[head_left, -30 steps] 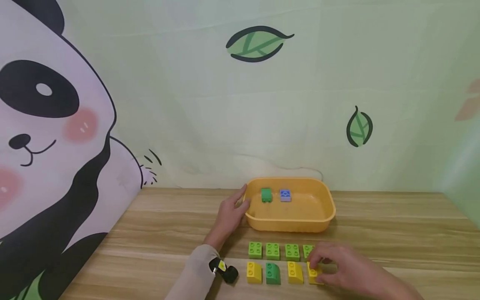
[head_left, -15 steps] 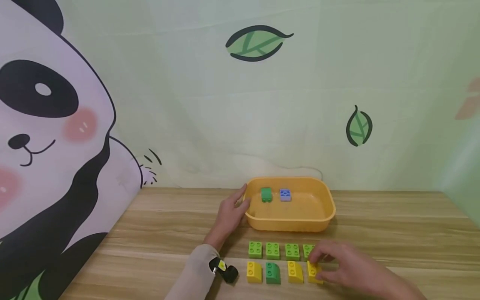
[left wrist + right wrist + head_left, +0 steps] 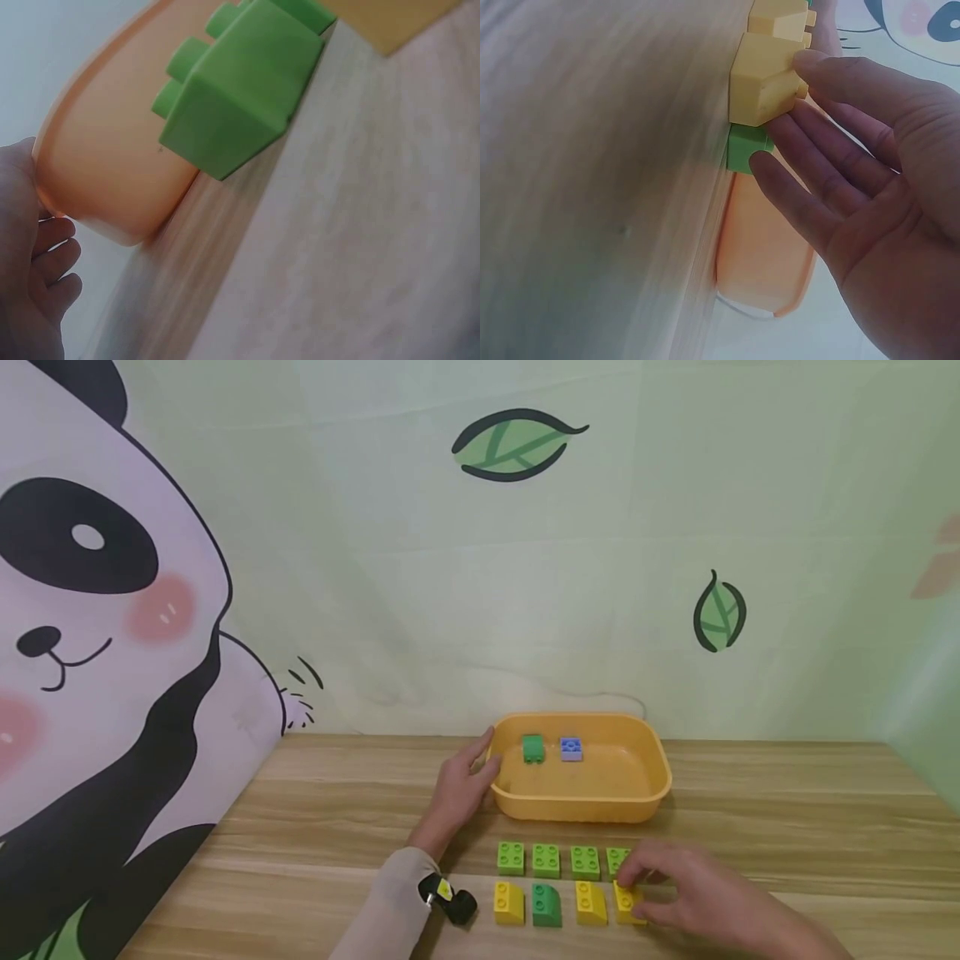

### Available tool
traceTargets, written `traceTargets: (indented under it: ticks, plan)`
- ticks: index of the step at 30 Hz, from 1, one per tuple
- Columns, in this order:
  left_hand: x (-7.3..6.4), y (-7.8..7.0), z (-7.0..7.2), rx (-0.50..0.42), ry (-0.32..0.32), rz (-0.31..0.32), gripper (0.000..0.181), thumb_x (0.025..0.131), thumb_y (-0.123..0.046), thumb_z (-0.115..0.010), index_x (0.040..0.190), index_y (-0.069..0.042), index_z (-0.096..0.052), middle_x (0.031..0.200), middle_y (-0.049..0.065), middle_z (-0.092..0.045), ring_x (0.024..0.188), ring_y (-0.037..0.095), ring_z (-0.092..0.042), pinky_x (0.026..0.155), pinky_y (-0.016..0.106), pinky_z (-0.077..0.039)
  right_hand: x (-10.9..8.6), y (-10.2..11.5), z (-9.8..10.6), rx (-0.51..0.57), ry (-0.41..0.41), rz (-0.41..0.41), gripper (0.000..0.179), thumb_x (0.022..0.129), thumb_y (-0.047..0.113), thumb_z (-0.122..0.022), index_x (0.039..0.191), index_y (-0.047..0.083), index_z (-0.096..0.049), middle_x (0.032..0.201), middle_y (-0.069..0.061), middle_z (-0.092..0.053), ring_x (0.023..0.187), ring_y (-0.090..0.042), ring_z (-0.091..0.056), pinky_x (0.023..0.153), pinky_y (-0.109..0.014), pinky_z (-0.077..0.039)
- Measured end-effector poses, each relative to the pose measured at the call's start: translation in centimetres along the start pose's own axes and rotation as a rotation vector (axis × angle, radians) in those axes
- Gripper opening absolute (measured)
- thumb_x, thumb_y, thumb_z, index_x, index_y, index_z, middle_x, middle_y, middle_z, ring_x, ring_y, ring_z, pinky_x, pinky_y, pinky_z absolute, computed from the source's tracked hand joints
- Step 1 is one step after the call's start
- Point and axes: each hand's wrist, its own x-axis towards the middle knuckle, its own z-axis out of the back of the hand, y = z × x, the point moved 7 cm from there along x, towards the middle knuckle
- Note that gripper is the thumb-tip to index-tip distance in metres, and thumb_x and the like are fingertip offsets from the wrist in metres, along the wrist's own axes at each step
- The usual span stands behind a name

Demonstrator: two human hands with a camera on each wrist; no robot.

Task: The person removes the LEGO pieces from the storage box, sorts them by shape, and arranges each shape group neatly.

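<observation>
My left hand (image 3: 459, 787) holds the left end of an orange-yellow plastic tub (image 3: 585, 810), thumb over the rim. In the left wrist view its other fingers (image 3: 56, 262) curl beside the tub's outer wall. My right hand (image 3: 686, 889) pinches the yellow sloped brick (image 3: 627, 906) at the right end of the front row, between thumb and fingers. That brick stands on the table, studs up. Behind it, the fingers partly cover a lime green brick (image 3: 617, 858). In the right wrist view the thumb lies on the yellow brick's (image 3: 761, 79) studded side.
Several lime green square bricks (image 3: 546, 861) form the back row. Ahead of them stand two more yellow sloped bricks (image 3: 508, 903) and a dark green sloped one (image 3: 546, 906). Inside the tub lie a green brick (image 3: 533, 749) and a blue-purple brick (image 3: 571, 749). A printed wall cloth (image 3: 375, 610) hangs behind.
Almost nothing: the right fingers shift very slightly at the yellow brick. The left hand, the tub and the brick rows stay where they were.
</observation>
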Motion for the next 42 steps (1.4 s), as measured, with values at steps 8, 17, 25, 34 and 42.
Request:
traceTargets:
  ticks: [8, 17, 25, 34, 42]
  plan:
    - [0.0, -0.1, 0.0, -0.009, -0.005, -0.008, 0.049, 0.106, -0.012, -0.062, 0.153, 0.0, -0.054, 0.155, 0.014, -0.054, 0.145, 0.035, -0.049, 0.122, 0.051, -0.036, 0.0, -0.1, 0.1, 0.003, 0.005, -0.014, 0.025, 0.089, 0.02, -0.087, 0.11, 0.022, -0.074, 0.109, 0.018, -0.07, 0.1, -0.005, -0.066, 0.086, -0.029, -0.061]
    - [0.0, -0.1, 0.0, -0.012, 0.006, 0.014, 0.051, 0.106, -0.013, -0.061, 0.155, -0.002, -0.052, 0.157, 0.012, -0.052, 0.147, 0.032, -0.046, 0.123, 0.048, -0.034, -0.1, 0.3, 0.8, 0.025, -0.022, -0.017, 0.022, 0.093, 0.023, -0.083, 0.113, 0.022, -0.074, 0.112, 0.015, -0.071, 0.102, -0.008, -0.067, 0.087, -0.031, -0.061]
    - [0.0, 0.0, -0.1, -0.017, 0.02, 0.022, 0.053, 0.106, -0.018, -0.06, 0.156, -0.003, -0.051, 0.159, 0.011, -0.05, 0.148, 0.032, -0.045, 0.123, 0.048, -0.034, 0.6, 1.4, 2.7, -0.018, -0.131, 0.016, 0.022, 0.093, 0.018, -0.084, 0.113, 0.017, -0.074, 0.112, 0.007, -0.075, 0.1, -0.014, -0.07, 0.087, -0.038, -0.063]
    - [0.0, 0.0, -0.1, -0.022, 0.02, 0.016, 0.053, 0.106, -0.017, -0.061, 0.156, -0.001, -0.05, 0.158, 0.012, -0.051, 0.148, 0.032, -0.045, 0.123, 0.047, -0.034, 2.2, 2.3, 5.2, -0.052, -0.231, 0.015, 0.022, 0.092, 0.01, -0.083, 0.112, 0.016, -0.075, 0.11, 0.007, -0.074, 0.101, -0.018, -0.07, 0.088, -0.042, -0.063]
    - [0.0, 0.3, -0.2, -0.025, 0.032, 0.027, 0.054, 0.107, -0.018, -0.06, 0.157, -0.002, -0.049, 0.16, 0.011, -0.049, 0.15, 0.031, -0.043, 0.124, 0.048, -0.033, 4.4, 2.6, 7.0, -0.087, -0.293, 0.08, 0.018, 0.093, 0.008, -0.082, 0.11, 0.009, -0.075, 0.109, -0.002, -0.076, 0.1, -0.028, -0.073, 0.086, -0.045, -0.064]
